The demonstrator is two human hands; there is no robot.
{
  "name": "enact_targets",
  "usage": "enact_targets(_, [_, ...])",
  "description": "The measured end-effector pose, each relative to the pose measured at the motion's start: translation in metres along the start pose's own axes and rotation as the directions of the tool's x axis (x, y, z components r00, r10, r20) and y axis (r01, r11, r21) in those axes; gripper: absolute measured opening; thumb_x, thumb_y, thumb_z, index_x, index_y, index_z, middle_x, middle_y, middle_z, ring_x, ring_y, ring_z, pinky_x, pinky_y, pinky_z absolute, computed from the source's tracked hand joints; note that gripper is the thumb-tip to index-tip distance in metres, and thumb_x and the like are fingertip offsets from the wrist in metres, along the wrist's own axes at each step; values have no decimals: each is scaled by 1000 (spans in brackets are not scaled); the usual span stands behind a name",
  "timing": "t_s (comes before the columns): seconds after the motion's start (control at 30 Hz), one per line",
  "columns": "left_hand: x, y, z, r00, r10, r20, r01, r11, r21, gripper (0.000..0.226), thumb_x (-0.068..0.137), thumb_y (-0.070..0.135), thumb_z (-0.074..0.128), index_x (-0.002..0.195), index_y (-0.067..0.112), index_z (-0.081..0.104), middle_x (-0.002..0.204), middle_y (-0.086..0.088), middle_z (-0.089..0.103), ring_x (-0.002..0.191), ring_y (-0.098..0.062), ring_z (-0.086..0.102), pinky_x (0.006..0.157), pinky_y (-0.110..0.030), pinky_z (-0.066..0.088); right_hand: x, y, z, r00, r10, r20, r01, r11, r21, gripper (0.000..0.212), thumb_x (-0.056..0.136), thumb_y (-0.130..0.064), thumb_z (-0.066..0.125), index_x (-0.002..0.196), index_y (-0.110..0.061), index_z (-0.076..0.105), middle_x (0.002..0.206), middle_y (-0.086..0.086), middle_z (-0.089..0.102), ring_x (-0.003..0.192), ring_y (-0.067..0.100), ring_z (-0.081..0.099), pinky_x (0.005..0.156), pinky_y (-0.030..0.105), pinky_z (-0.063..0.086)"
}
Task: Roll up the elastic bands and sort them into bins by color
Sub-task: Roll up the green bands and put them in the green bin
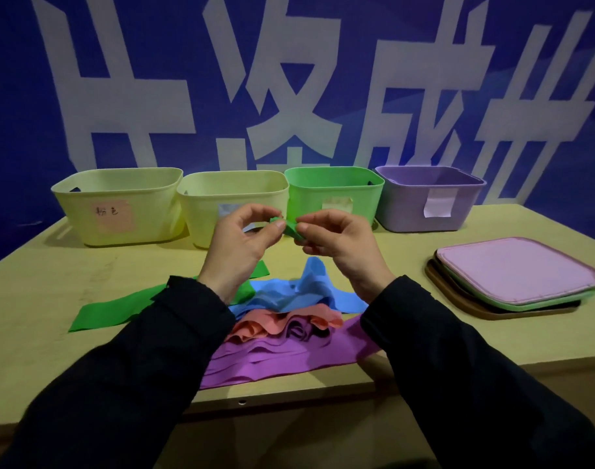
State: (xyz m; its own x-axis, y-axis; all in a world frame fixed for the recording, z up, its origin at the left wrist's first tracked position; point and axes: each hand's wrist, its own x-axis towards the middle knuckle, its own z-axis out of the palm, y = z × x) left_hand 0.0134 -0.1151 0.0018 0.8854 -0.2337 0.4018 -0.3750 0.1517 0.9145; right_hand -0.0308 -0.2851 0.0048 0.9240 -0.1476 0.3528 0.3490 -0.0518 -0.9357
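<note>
Progress early: both hands' fingers (278, 225) pinch green band (289, 228), rolling underway; blue, pink, purple bands (289, 358) unsorted on surface (424, 340).

Two bare hands, left hand (236, 243), right hand (340, 245), long dark black fabric sleeves (147, 360) reaching both wrists

A wooden table (424, 340) carries four bins (120, 206), loose bands (282, 353) and stacked lids (516, 275)
</note>
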Motion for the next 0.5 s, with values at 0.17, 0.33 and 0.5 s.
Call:
enact_targets(0.17, [36,-5,9,993,-49,107,18,962,272,9,90,10,75,94,17,70,100,-4,72,80,-12,69,70,-20,52,24,8,-27,994,-105,-10,96,943,-318,12,86,-10,78,93,-18,72,81,3,76,78,12,72,77,31,57])
enact_targets(0.33, [80,-14,33,989,16,148,-71,925,373,21,85,6,78,90,22,64,104,2,68,82,-12,67,66,-16,49,65,9,-56,987,-141,-80,89,884,-458,16,80,-14,84,90,-19,73,92,-4,77,89,9,73,88,32,59])
enact_targets(0.5, [138,-26,50,989,107,100,-145,831,537,15,85,16,80,92,20,67,97,9,69,89,-11,70,85,-35,59,119,22,-74,959,-262,-107,157,806,-570,12,82,-18,82,90,-20,72,89,-8,75,86,5,72,88,33,59])
